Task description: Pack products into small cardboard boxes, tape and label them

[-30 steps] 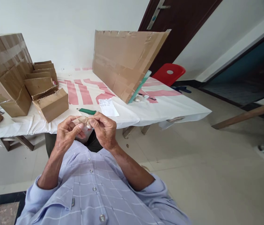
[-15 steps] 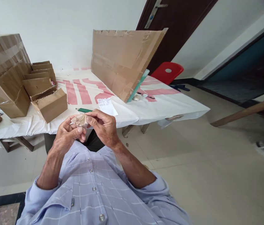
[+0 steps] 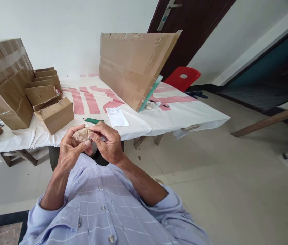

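Between my two hands, just in front of the table edge, is a small tan bundle point(image 3: 83, 134) wrapped in clear, crinkled film; what is inside I cannot make out. My left hand point(image 3: 71, 148) grips its left side, thumb on the near face. At its right side, my right hand point(image 3: 108, 141) pinches it between thumb and fingers. Beyond the hands, a green utility knife point(image 3: 93, 120) lies on the cloth-covered table. Close to the knife is a white sheet point(image 3: 117, 118) bearing small round clear stickers.
Small open cardboard boxes point(image 3: 54, 115) and a stack of large taped cartons point(image 3: 11, 85) stand on the left of the table point(image 3: 187, 117). A big cardboard panel point(image 3: 133, 64) leans upright at the back. Beyond the table is a red chair point(image 3: 183, 78).
My right hand has shifted a little left and down, closer to my left hand. The bundle is turned and looks more rounded. More of the green knife shows.
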Demonstrator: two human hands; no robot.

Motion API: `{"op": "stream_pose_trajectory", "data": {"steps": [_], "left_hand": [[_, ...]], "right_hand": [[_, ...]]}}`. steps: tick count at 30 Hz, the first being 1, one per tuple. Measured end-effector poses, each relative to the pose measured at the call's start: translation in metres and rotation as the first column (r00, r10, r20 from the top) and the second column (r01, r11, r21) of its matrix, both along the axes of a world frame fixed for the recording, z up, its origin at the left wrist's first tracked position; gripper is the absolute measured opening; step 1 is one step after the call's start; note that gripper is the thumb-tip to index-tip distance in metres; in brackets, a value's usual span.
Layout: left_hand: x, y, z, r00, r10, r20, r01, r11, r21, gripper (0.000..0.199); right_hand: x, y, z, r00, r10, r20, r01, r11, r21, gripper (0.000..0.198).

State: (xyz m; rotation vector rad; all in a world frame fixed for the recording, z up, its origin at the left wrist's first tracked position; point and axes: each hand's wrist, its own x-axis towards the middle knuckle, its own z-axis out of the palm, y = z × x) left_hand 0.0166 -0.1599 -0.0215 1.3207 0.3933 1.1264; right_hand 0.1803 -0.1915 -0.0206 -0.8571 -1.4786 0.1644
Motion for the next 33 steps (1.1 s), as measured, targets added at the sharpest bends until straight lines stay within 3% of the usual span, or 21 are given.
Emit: {"op": "stream_pose_trajectory", "data": {"steps": [4, 10, 15, 22, 28, 33], "left_hand": [[-0.002, 0.004, -0.002, 0.997, -0.076, 0.026, 0.076, 0.997, -0.028, 0.047], [0.006, 0.005, -0.01, 0.996, 0.081, 0.037, -0.084, 0.994, 0.072, 0.042], [0.009, 0.003, -0.008, 0.993, 0.102, 0.064, -0.11, 0.984, 0.137, 0.047], [0.008, 0.0, -0.005, 0.996, 0.068, 0.057, -0.069, 0.998, 0.013, 0.049], [0.009, 0.0, -0.003, 0.993, 0.039, 0.11, -0.043, 0.998, 0.035, 0.038], [0.008, 0.0, -0.004, 0.998, 0.036, 0.044, -0.04, 0.994, 0.097, 0.043]], "right_hand": [[0.001, -0.001, -0.002, 0.999, -0.02, 0.048, 0.017, 0.998, 0.055, 0.017], [-0.004, -0.006, -0.009, 0.991, 0.065, -0.12, -0.074, 0.994, -0.079, 0.029], [-0.008, -0.008, -0.011, 0.974, 0.063, -0.219, -0.089, 0.99, -0.111, 0.025], [-0.006, -0.012, -0.007, 0.971, 0.119, -0.208, -0.139, 0.987, -0.084, 0.017], [-0.002, -0.022, 0.0, 0.981, 0.044, -0.19, -0.056, 0.997, -0.056, 0.017], [0.001, -0.027, 0.007, 0.991, -0.032, -0.128, 0.034, 0.999, 0.012, 0.019]]}}
